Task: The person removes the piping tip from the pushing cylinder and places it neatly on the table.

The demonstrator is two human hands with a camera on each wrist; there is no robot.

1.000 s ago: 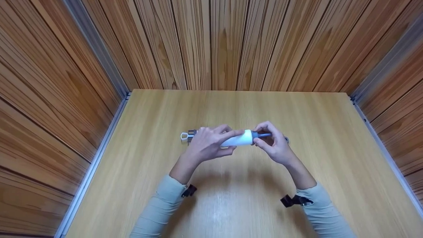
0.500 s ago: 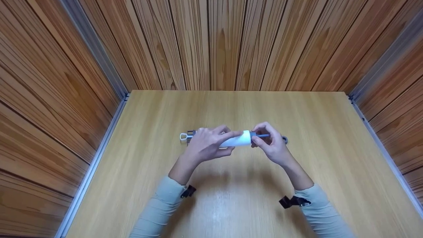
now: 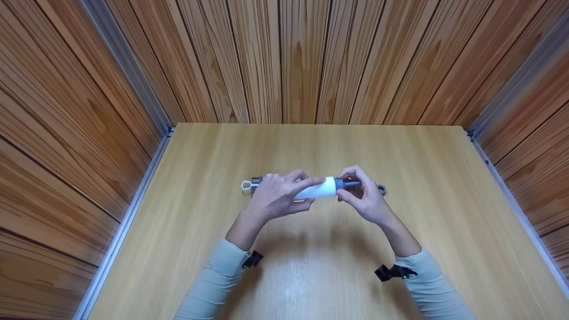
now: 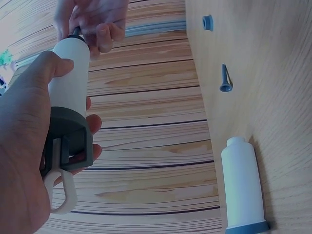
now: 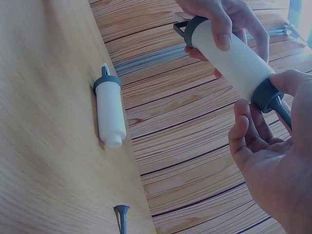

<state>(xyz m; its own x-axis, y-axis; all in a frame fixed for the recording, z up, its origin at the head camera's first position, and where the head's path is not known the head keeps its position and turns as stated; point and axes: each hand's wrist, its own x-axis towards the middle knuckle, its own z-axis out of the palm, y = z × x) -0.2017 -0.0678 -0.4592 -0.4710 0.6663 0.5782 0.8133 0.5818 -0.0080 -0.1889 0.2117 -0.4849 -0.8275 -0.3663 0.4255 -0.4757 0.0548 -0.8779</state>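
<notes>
Both hands hold a large white plastic syringe [image 3: 318, 189] above the table. My left hand [image 3: 280, 193] wraps round its barrel, thumb flat along the white wall. At that end sit a dark grey collar [image 4: 70, 131] and a white plunger loop [image 4: 66, 195]. The right hand [image 3: 366, 200] pinches the grey nozzle cap [image 5: 265, 92] at the opposite end between thumb and fingertips. A thin blue-grey nozzle [image 5: 281, 113] sticks out of this cap towards the right palm. In the head view the left hand covers much of the barrel.
On the tabletop [image 3: 284, 275] lies a second white syringe [image 5: 111, 109] with a bare narrow neck. In line with it lie a loose flared grey nozzle [image 4: 225, 80] and a small grey ring [image 4: 208, 22]. Wood-panelled walls [image 3: 302, 62] enclose the back and sides.
The right thumb and fingertips have shifted slightly round the nozzle cap. My left hand keeps its grip, and the syringe stays nearly where it was; the head view has tilted a little.
</notes>
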